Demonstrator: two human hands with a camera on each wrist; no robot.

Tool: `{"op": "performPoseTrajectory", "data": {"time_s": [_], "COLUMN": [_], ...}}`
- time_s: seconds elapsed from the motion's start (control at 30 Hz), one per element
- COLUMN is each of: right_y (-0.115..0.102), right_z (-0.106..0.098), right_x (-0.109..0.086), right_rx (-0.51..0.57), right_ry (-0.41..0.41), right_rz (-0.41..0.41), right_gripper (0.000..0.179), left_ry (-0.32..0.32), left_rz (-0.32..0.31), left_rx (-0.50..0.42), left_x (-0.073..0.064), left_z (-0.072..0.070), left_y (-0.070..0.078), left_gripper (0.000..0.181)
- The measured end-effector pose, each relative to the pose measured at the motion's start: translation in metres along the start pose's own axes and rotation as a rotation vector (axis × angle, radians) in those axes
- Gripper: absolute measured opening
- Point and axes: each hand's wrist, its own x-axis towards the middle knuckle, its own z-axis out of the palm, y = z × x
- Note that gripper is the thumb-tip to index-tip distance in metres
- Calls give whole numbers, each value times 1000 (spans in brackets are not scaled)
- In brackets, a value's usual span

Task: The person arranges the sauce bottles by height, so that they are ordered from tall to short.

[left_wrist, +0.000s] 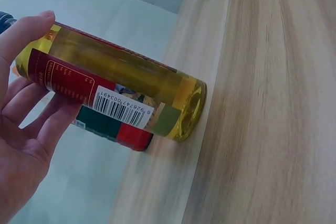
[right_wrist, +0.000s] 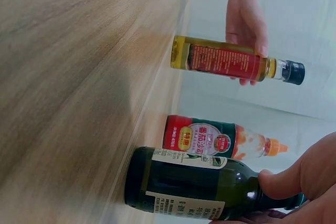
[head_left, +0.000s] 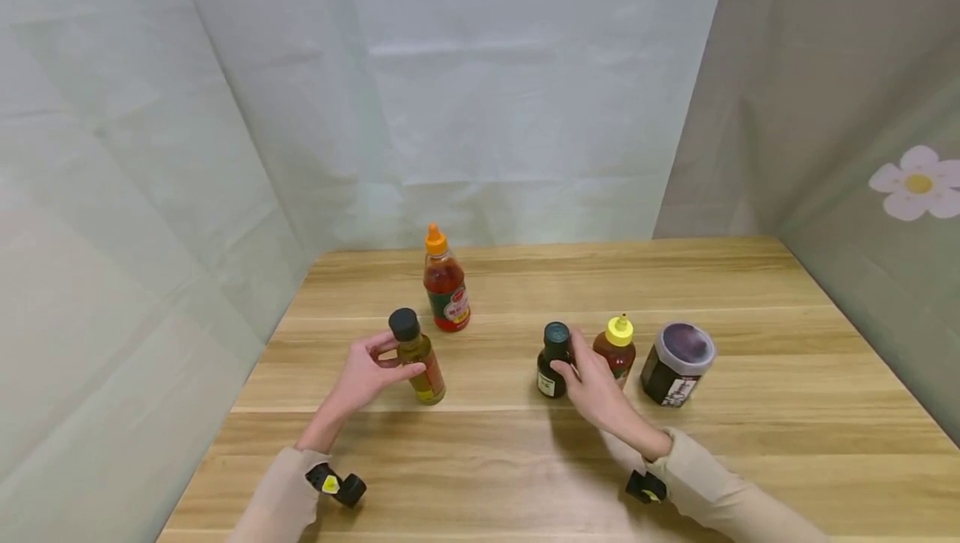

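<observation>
One left hand (head_left: 363,376) gripping one yellow bottle (head_left: 428,372), right hand (head_left: 596,384) holding one dark bottle (head_left: 552,362), two squeeze bottles (head_left: 446,289), one jar (head_left: 675,368)

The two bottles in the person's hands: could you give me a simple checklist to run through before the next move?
1. Left grip on the oil bottle: ok, it holds the upper part.
2. Right grip on the dark green bottle: ok, it holds the neck end.
3. Both capped: ok, a black cap and a dark green cap.
4. Both bases off the wooden table: cannot tell.
5. Free space beside the right grip: not ok, the yellow-capped squeeze bottle stands close by, partly hidden.
6. Orange-capped ketchup bottle upright: ok, standing behind the oil bottle.
</observation>
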Motion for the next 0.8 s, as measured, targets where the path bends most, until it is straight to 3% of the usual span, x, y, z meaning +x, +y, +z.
{"op": "performPoseTrajectory", "data": {"time_s": [0.43,0.8], "right_y": [-2,-1], "right_z": [-1,-1], "right_x": [-1,0], "right_rx": [34,25], "right_ry": [-39,-25], "right_rz": [86,35], "right_gripper": [41,39], "left_ry": [-13,-35], "left_rz": [18,23], "left_rx": [-3,-10], "left_x": [2,11], "left_z": [-1,2], "left_y": [2,7], "left_gripper": [54,56]}}
